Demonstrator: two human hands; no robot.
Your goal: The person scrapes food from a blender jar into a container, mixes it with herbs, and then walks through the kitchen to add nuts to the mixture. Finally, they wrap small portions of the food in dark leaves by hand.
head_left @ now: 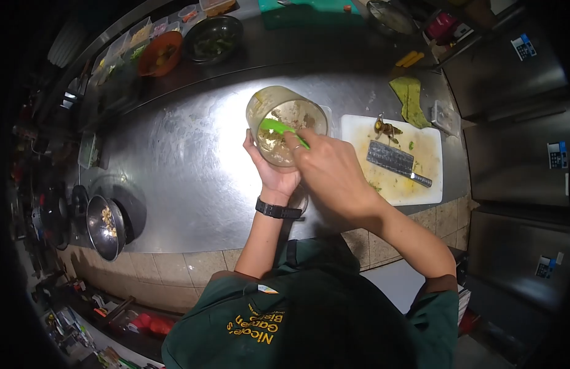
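A see-through tub (258,109) with pale residue on its inner walls is tilted with its mouth towards me. My left hand (275,176) is wrapped round its lower side, supporting it. In my right hand (328,161) is a green spatula (274,126), its head inside the tub and its handle gripped by closed fingers. To the right lies a white cutting board (427,136) bearing a cleaver (389,158), a dark brown-green food piece (386,128) and green scraps.
A metal bowl (99,241) with pale pieces stands tilted at the left edge. An orange bowl (151,69) and a black bowl (195,55) sit at the back. Right of the board lie a yellow-green cloth (410,101) and a clear box (445,118). Steel cabinets line the right.
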